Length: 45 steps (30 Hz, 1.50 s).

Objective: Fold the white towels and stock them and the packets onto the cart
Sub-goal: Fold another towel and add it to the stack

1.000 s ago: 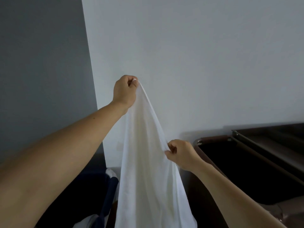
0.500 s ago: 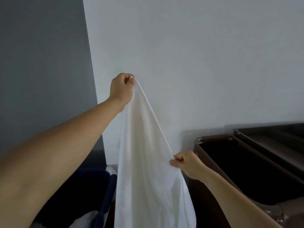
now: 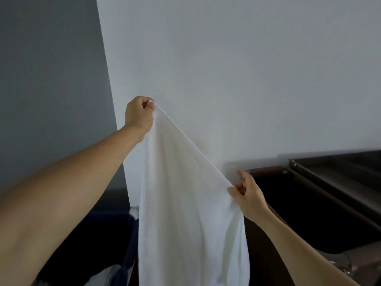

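Note:
A white towel (image 3: pixel 185 213) hangs in the air in front of a pale wall, its lower part running out of the bottom of the view. My left hand (image 3: pixel 139 115) grips its top corner, held high. My right hand (image 3: pixel 248 196) pinches the towel's upper edge lower down and to the right, so that edge runs taut and slanted between the two hands. The dark brown cart (image 3: pixel 309 203) stands to the right of the towel, just behind my right hand. No packets are in view.
A dark blue bin (image 3: pixel 115 234) with more white cloth (image 3: pixel 134 212) in it stands at the lower left. A grey wall panel (image 3: pixel 51 79) fills the left side. A clear plastic piece (image 3: pixel 340 263) shows at the lower right.
My right hand has slid down and to the right along the towel's edge, drawing it taut and wider. My left hand has stayed high on the corner.

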Motion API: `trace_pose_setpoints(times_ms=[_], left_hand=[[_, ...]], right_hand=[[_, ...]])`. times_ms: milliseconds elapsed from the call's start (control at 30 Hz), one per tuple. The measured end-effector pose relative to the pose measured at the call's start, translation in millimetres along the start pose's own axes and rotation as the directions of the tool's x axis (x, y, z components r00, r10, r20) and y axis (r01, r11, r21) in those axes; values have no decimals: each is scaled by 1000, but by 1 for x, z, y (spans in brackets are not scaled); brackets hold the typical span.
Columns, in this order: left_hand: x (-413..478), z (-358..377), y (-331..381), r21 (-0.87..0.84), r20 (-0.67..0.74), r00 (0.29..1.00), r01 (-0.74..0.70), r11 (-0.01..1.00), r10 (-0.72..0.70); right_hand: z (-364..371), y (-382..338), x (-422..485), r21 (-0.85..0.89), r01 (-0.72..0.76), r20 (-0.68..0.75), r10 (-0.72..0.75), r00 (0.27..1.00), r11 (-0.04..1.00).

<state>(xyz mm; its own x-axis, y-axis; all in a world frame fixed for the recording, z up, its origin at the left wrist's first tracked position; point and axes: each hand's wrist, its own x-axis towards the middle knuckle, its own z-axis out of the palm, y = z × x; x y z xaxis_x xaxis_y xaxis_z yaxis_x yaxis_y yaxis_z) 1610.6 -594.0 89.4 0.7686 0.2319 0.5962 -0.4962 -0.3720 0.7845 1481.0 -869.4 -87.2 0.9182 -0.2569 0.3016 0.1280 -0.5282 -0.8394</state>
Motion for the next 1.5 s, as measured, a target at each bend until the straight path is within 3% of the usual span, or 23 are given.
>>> trace_pose_setpoints(times_ms=[100,167,267,333,400,467,567,800,867,967,1033,1100,1133,1233,1333,1500], left_hand=[[0,-6,-12,70,-29,999,44,997,-42],[-7,-9,-20,175,-22,999,29,984,-25],[-33,0,-18,335,253,967,-131,933,45],[-60,13,-6,306,531,847,-223,926,29],[-87,22,7,275,734,679,-255,927,-31],[-101,23,9,264,833,547,-265,927,-80],[-105,16,5,276,870,480,-284,918,-114],[-102,22,4,164,800,600,-247,955,18],[-92,25,21,126,728,681,-243,962,77],[-64,31,60,104,494,840,-314,944,225],[-36,30,86,103,251,919,-339,935,306],[-15,27,102,87,112,940,-332,939,322],[-10,28,105,103,119,939,-335,936,323],[-19,38,92,166,245,938,-289,943,244],[-35,46,73,99,284,948,-180,979,146],[-29,44,74,-66,41,993,-106,992,109]], right_hand=[[-5,-9,7,-123,-15,-22,13,1000,992],[-9,-20,13,-69,-30,-65,26,998,997],[-6,-51,20,-92,27,-68,-33,997,995],[4,-75,25,-149,120,-10,-123,992,982],[12,-95,27,-156,189,30,-186,982,970],[17,-108,27,-117,222,48,-218,975,968],[20,-107,27,-12,207,69,-205,976,978],[18,-99,21,264,131,-4,-135,991,956],[14,-101,22,194,145,-16,-144,989,970],[6,-107,26,-13,115,-28,-115,993,993],[-2,-113,31,65,45,-32,-43,999,997],[-13,-119,34,160,-5,-50,13,999,987],[-17,-121,36,150,-17,-61,26,998,989],[-22,-113,38,-120,-56,-29,53,998,991],[-21,-96,32,-349,-59,25,73,997,935],[-26,-90,33,-254,-27,-90,5,996,967]])
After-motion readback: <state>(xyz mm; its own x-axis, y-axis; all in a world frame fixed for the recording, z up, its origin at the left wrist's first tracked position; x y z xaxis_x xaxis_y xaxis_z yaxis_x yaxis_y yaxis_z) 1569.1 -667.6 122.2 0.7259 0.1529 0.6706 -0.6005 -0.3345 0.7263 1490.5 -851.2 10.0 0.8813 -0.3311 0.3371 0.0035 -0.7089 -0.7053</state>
